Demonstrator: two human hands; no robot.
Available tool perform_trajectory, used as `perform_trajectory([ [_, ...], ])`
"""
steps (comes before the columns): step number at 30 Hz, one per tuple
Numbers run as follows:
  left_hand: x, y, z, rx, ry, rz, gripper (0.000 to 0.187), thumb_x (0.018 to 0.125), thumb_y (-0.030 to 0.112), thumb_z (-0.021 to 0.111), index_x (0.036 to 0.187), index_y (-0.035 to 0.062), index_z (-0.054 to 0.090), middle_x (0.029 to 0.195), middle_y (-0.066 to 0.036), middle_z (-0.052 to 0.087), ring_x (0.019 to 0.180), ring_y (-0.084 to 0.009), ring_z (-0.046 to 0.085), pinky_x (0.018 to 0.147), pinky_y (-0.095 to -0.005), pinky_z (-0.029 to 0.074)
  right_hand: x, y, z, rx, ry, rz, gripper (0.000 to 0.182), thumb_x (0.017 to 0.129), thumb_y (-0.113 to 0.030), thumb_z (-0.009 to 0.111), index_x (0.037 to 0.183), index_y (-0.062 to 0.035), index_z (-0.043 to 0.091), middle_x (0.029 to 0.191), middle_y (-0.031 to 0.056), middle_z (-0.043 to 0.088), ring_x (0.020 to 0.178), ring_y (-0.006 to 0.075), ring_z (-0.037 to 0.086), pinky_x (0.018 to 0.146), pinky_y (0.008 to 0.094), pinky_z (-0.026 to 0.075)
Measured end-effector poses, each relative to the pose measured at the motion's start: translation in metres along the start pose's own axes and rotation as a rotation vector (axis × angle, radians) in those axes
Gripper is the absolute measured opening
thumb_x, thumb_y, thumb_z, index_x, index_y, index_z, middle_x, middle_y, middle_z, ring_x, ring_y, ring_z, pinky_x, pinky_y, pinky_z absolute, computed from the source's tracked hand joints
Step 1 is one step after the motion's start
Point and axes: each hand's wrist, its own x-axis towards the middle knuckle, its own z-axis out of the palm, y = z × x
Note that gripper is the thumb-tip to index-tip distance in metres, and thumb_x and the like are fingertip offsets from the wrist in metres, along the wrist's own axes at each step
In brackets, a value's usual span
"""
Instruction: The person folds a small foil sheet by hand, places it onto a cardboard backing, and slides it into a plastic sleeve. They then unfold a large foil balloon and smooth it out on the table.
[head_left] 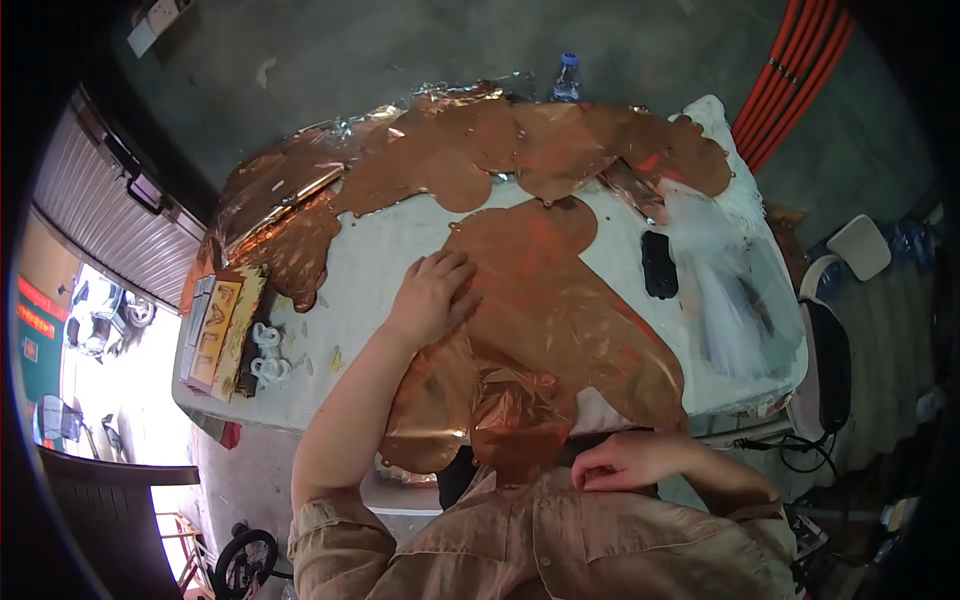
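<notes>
A large copper-coloured foil sheet (560, 300) with rounded lobes lies over the middle of the table, and its near end hangs over the front edge. My left hand (436, 294) rests on the foil's left side, palm down with the fingers spread. Close to my body, right of the foil's near end, is my right hand (625, 461) with its fingers curled inward; whether anything is inside them is hidden. More copper foil pieces (430, 155) are spread along the far edge of the table.
On the white table (370, 250), a box of packets (222, 325) and white rings (268, 355) lie left. A black case (658, 265) and clear plastic bags (730, 310) lie right. A bottle (567, 80) stands at the far edge. A chair (825, 350) is at right.
</notes>
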Motion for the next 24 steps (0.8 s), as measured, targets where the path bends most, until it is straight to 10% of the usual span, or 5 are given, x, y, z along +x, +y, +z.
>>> perform_trajectory([
  [4,0.000,0.000,0.000,0.011,0.005,-0.006,0.040,0.085,0.025,0.062,0.120,0.0063,0.059,0.127,-0.009,0.055,0.119,-0.0286,0.048,0.100,-0.0410,0.039,-0.001,0.051,0.042,-0.143,0.343,0.199,0.019,0.092,-0.024,0.053,0.097,-0.0064,0.058,0.092,0.0103,0.063,0.085,0.0258,0.062,0.074,0.0359,0.047],
  [9,0.000,-0.004,0.002,0.024,0.000,-0.007,0.040,0.086,0.026,0.061,0.120,0.0064,0.058,0.127,-0.010,0.055,0.120,-0.0290,0.048,0.101,-0.0409,0.038,0.001,0.088,0.056,-0.980,0.703,-0.110,0.014,0.087,-0.019,0.056,0.093,-0.0070,0.058,0.088,0.0137,0.059,0.074,0.0315,0.061,0.067,0.0424,0.048],
  [18,-0.001,-0.003,0.002,0.026,-0.024,-0.018,0.041,0.087,0.028,0.060,0.121,0.0060,0.058,0.129,-0.010,0.054,0.121,-0.0295,0.046,0.102,-0.0418,0.037,-0.006,-0.001,0.031,-0.663,0.645,-0.409,0.016,0.074,-0.016,0.076,0.086,-0.0097,0.067,0.068,0.0060,0.060,0.059,0.0244,0.060,0.053,0.0335,0.046],
  [24,-0.002,-0.003,0.004,0.028,-0.014,-0.014,0.042,0.087,0.028,0.061,0.122,0.0065,0.057,0.129,-0.010,0.053,0.122,-0.0308,0.046,0.102,-0.0425,0.037,-0.018,-0.086,0.033,0.203,0.279,-1.183,0.026,0.077,-0.003,0.072,0.102,0.0010,0.065,0.079,0.0078,0.065,0.066,0.0233,0.063,0.059,0.0324,0.053],
])
